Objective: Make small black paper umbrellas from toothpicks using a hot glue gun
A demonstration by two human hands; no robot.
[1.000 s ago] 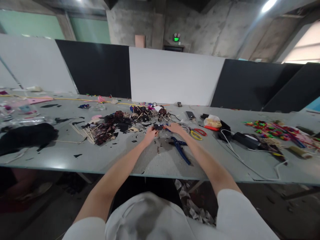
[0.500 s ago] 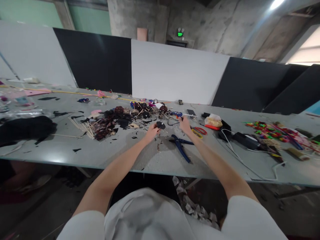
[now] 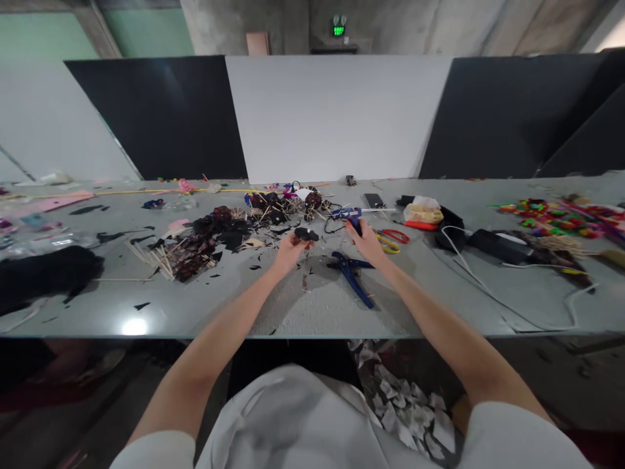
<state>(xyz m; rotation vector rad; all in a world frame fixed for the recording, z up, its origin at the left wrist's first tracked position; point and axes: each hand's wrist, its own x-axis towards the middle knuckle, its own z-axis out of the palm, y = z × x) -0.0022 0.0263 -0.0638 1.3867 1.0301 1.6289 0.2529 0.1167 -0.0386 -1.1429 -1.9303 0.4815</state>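
Pinched in the fingertips of the left hand (image 3: 289,253), a small, rounded black piece (image 3: 306,234), perhaps of fabric, is held up just left of the middle of the frame, flat face upward. Across from it, just right of the middle, the right hand (image 3: 368,246) is wrapped round the handle of a blue glue gun (image 3: 353,216), its nozzle pointing left and a pale rod sticking out behind. From where I stand I can't tell whether a finger is pressing the trigger.

Gun and black piece are apart, with a gap between them. I'd judge this to be a gluing step, with the tool in hand and nozzle and piece not touching; whether any glue is on the piece is too small to see. A next move of that sort would call for a steady left pinch, fingers kept clear of the hot tip, and the nozzle brought close before squeezing.

Below the right hand, blue-handled cutters (image 3: 352,279) lie on the grey tabletop (image 3: 293,316). Scissors with red and yellow loop handles (image 3: 396,236) rest just beside that hand. Left of centre sprawls a heap of dark patterned scraps (image 3: 193,262), with pale thin sticks (image 3: 161,260) fanned at its edge.
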